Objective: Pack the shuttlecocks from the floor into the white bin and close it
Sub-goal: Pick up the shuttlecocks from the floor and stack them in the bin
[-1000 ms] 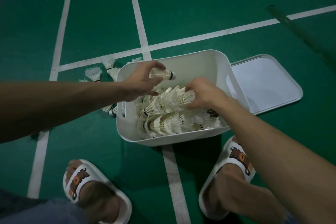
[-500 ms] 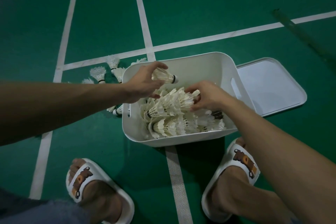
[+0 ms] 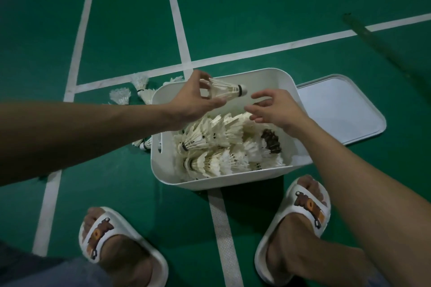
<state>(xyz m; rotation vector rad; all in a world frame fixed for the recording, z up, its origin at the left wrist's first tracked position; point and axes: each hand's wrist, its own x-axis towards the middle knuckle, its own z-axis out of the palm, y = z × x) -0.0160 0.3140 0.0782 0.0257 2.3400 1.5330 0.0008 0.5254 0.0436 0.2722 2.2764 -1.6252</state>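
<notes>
The white bin (image 3: 233, 182) stands on the green court floor between my feet, with several white shuttlecocks (image 3: 210, 147) piled inside. My left hand (image 3: 193, 102) pinches one shuttlecock (image 3: 227, 91) by its feathers above the bin's far left corner, cork pointing right. Just to the right of that cork my right hand (image 3: 272, 107) hovers over the pile, fingers spread and holding nothing. Loose shuttlecocks (image 3: 130, 93) lie on the floor left of the bin, more of them (image 3: 144, 143) under my left forearm. The white lid (image 3: 335, 107) lies flat to the bin's right.
My two feet in white slides (image 3: 102, 235) (image 3: 307, 207) flank the bin's near side. White court lines (image 3: 177, 18) cross the green floor. A dark pole (image 3: 377, 39) lies at the far right.
My right hand has let go of the shuttlecocks in the pile and risen toward the held shuttlecock. My left hand has lifted its shuttlecock slightly higher over the bin.
</notes>
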